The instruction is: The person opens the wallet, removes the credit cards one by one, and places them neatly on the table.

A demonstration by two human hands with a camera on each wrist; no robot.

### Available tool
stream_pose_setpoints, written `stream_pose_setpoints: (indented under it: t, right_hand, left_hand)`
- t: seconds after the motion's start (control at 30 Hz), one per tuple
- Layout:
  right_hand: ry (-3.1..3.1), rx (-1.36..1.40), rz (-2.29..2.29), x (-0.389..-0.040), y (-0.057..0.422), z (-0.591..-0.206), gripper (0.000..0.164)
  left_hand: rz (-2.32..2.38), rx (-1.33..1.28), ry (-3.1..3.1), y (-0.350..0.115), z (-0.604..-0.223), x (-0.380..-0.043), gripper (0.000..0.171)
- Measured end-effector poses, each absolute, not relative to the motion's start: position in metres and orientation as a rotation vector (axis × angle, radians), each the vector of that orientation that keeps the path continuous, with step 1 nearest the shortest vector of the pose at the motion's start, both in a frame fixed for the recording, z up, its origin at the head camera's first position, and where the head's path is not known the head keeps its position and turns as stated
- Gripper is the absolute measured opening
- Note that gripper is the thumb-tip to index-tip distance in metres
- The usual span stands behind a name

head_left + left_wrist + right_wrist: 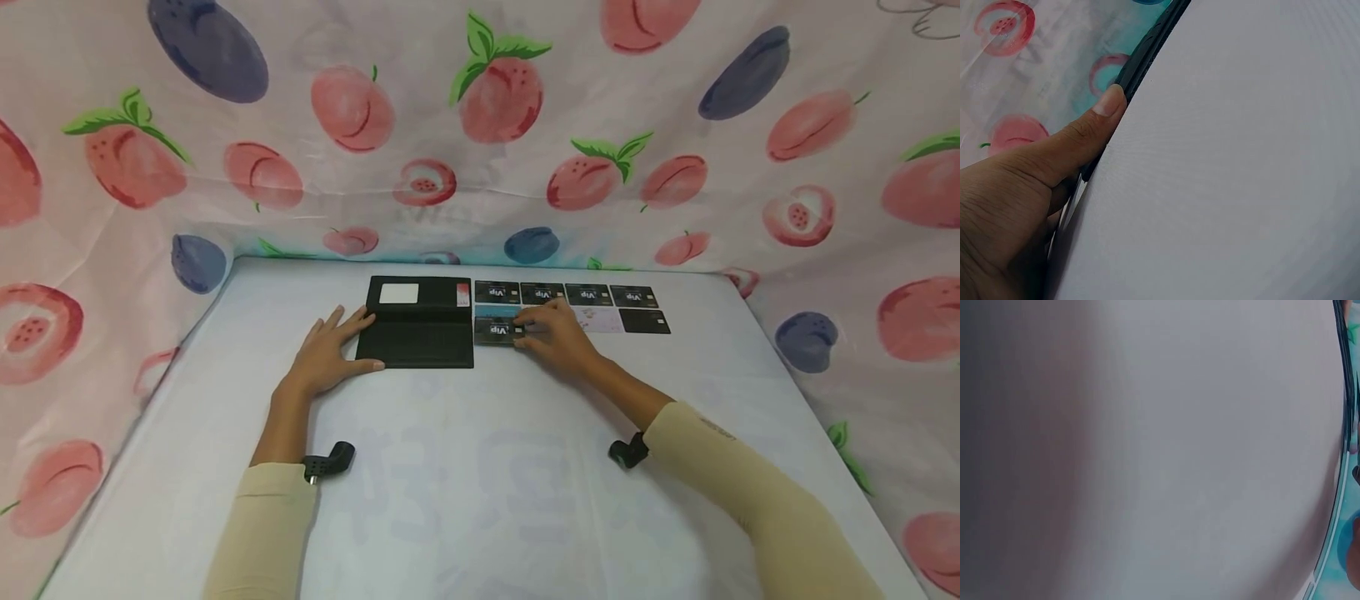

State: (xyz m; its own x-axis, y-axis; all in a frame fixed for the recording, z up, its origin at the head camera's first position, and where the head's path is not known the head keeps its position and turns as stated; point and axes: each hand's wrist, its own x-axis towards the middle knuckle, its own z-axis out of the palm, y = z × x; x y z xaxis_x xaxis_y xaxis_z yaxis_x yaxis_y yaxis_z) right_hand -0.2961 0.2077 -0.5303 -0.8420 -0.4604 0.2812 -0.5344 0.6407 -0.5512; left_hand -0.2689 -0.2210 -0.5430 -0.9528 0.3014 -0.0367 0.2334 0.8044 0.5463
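Note:
An opened black wallet lies flat, with a white panel and a small red-and-white tag on its far half. My left hand rests at its left side, fingers spread and fairly straight. In the left wrist view, the left thumb touches the wallet's edge. My right hand pinches the right end of a black "Vip" card, just right of the wallet. That card overlaps a blue card. In the right wrist view, only bits of the fingers show at the right edge.
Several black "Vip" cards form a row along the back. A pale pink card and a plain black card lie right of the right hand. The white table meets a fruit-print cloth behind and at both sides.

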Motion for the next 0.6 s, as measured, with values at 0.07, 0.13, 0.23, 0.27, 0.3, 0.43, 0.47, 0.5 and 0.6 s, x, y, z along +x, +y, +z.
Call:
stream_pose_setpoints:
  t: [0.07,0.13,0.23,0.27,0.3,0.43,0.47,0.5,0.6]
  right_hand:
    - [-2.721,0.858,0.993,-0.292,0.211,-0.532,0.033]
    - [-2.714,0.876,0.991,-0.289,0.213,-0.533,0.033]
    - [-2.706,0.888,0.986,-0.286,0.216,-0.536,0.034]
    - [-2.704,0.892,0.988,-0.285,0.217,-0.536,0.034]
    - [-2.703,0.897,0.987,-0.284,0.217,-0.537,0.034]
    - [-2.693,0.898,1.001,-0.281,0.219,-0.539,0.036]
    - [-2.693,0.892,1.006,-0.28,0.22,-0.539,0.038]
    - [-2.694,0.887,1.007,-0.28,0.22,-0.54,0.039]
    - [-2.704,0.88,1.011,-0.278,0.222,-0.542,0.042]
  left_hand:
    - [0.845,0.432,2.866,-0.221,-0.542,-0.269,0.097]
    - [0.844,0.433,2.865,-0.221,-0.542,-0.268,0.096]
    - [0.845,0.438,2.864,-0.22,-0.542,-0.268,0.096]
    - [0.843,0.435,2.865,-0.22,-0.542,-0.268,0.097]
    - [0.842,0.432,2.867,-0.221,-0.542,-0.268,0.097]
    - [0.849,0.428,2.873,-0.221,-0.543,-0.27,0.096]
    - [0.851,0.429,2.873,-0.221,-0.543,-0.27,0.096]
    - [0.854,0.426,2.87,-0.221,-0.543,-0.27,0.097]
    - [0.85,0.414,2.858,-0.221,-0.542,-0.271,0.097]
